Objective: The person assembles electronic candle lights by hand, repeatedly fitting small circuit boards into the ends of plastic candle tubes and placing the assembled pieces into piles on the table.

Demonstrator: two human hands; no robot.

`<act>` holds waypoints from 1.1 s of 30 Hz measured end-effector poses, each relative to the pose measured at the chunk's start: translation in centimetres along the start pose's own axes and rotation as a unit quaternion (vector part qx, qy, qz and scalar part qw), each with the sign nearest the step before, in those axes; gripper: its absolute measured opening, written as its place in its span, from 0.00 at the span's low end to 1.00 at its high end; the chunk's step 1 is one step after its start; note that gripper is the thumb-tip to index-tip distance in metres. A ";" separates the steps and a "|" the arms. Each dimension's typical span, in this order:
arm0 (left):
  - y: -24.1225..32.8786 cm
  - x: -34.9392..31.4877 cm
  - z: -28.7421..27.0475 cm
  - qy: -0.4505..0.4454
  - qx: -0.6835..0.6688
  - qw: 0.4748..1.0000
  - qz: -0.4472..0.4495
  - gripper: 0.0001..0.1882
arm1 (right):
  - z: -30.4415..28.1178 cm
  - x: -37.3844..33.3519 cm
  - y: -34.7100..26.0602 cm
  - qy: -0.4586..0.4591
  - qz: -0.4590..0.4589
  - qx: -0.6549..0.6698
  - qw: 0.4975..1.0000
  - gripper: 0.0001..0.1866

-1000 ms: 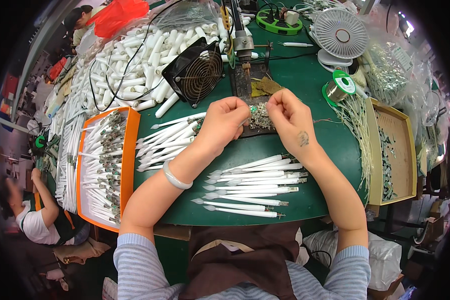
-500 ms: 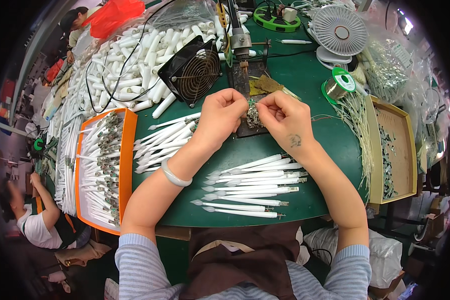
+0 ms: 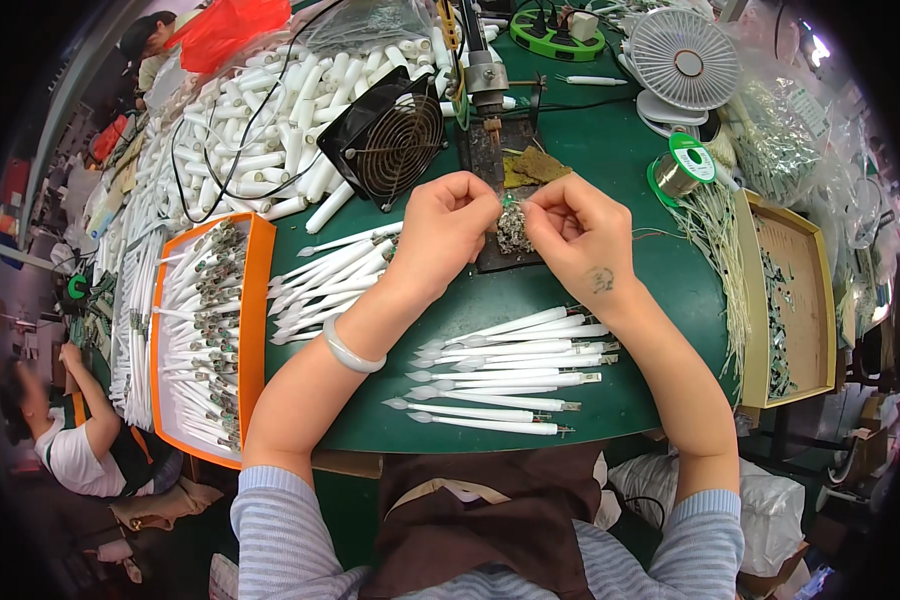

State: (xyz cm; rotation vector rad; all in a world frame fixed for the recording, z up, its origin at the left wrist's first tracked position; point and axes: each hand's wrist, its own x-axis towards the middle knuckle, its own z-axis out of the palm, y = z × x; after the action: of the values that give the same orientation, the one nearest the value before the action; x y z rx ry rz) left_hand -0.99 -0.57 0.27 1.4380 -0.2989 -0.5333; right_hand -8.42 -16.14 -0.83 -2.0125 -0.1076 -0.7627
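Note:
Both hands meet at a dark metal stand (image 3: 491,260) under an upright soldering iron (image 3: 488,85). My left hand (image 3: 448,228) is pinched, its fingertips at a small green part (image 3: 510,199) just below the iron's tip. Close on its right, my right hand (image 3: 582,228) has thumb and forefinger together; whatever lies in that pinch is too small to make out. Between the hands sits a lump of grey solder scraps (image 3: 513,236). White candle-shaped sticks (image 3: 500,382) with flame-like tips lie in a row between my forearms.
An orange box (image 3: 259,330) of similar sticks stands left, near a black fan (image 3: 390,140) and piled white tubes (image 3: 270,120). Right are a solder spool (image 3: 678,175), thin wires (image 3: 718,270), a yellow box (image 3: 820,330) and a small white fan (image 3: 685,60). A yellow-brown sponge (image 3: 538,166) lies behind my hands.
My right hand has shifted slightly right, away from the left, and its fingers are a little less curled inward. The left hand stays nearly in place, still pinched.

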 end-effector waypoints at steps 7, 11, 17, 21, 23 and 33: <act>0.3 -0.1 -0.3 0.002 -0.010 0.999 -0.030 0.04 | -0.2 0.1 0.0 -0.018 -0.022 -0.008 1.000 0.03; 0.1 0.2 -0.4 0.004 -0.024 0.998 -0.054 0.04 | 0.2 0.0 0.6 -0.019 -0.018 -0.006 1.000 0.02; 0.3 0.1 -0.4 0.001 -0.028 0.998 -0.056 0.04 | 0.3 -0.1 0.3 -0.015 -0.011 -0.006 1.000 0.02; 0.4 0.3 -0.4 0.005 -0.035 0.998 -0.058 0.04 | 0.5 0.0 0.4 -0.012 -0.007 -0.005 1.000 0.02; 0.4 0.4 -0.4 0.006 -0.037 0.998 -0.058 0.04 | 0.5 0.0 0.5 -0.008 -0.009 -0.004 1.000 0.02; 0.3 0.3 -0.3 0.008 -0.034 0.999 -0.041 0.05 | 0.4 0.0 0.3 -0.007 -0.007 -0.004 1.000 0.02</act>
State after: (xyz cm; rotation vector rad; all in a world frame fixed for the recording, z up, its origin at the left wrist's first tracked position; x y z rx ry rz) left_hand -0.56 -0.42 0.50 1.3920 -0.2069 -0.5933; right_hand -8.14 -15.93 -1.20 -2.0268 -0.1285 -0.7587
